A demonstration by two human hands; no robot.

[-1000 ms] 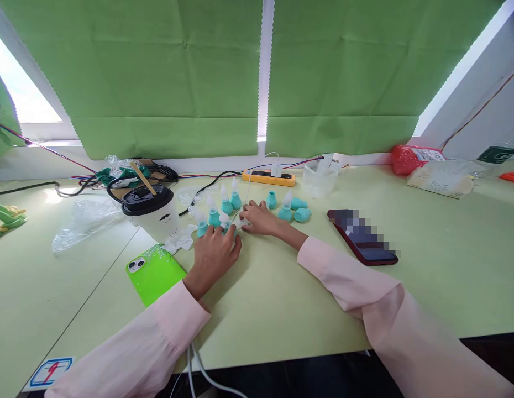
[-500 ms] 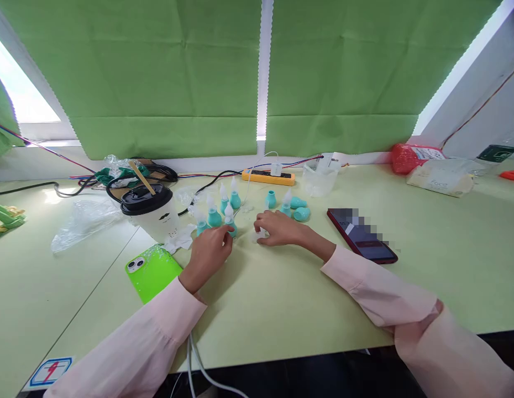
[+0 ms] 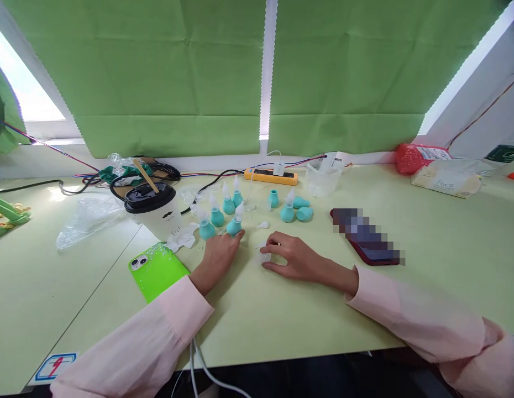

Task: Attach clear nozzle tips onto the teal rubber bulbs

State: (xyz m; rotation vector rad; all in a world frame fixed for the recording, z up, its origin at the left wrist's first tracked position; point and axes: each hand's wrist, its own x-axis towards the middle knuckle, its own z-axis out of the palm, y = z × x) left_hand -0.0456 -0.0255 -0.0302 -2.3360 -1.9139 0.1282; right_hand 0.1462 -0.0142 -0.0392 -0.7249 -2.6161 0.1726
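My left hand (image 3: 219, 257) rests on the table, its fingertips at the base of a teal bulb with a white pointed tip (image 3: 235, 224). Several similar bulbs, such as one at the back (image 3: 237, 196), stand around it. My right hand (image 3: 296, 257) has its thumb and fingers around a small translucent piece (image 3: 264, 254) on the table. Behind that hand another tipped teal bulb (image 3: 287, 211) stands beside an open-topped teal one (image 3: 273, 199). Two teal pieces lie to its right, the nearer one (image 3: 304, 214) on its side. A white scrap (image 3: 263, 225) lies between the hands.
A lidded cup (image 3: 153, 213) and a green phone (image 3: 157, 271) are at left. A dark red phone (image 3: 367, 237) lies at right. Farther back are a yellow power strip (image 3: 271, 177), a translucent tub (image 3: 322, 179), cables and a tissue pack (image 3: 447, 177).
My right hand has drawn back towards me and to the right, with the translucent piece nearer the front. The white scrap now shows. My left hand remains beside the bulb, slightly lower.
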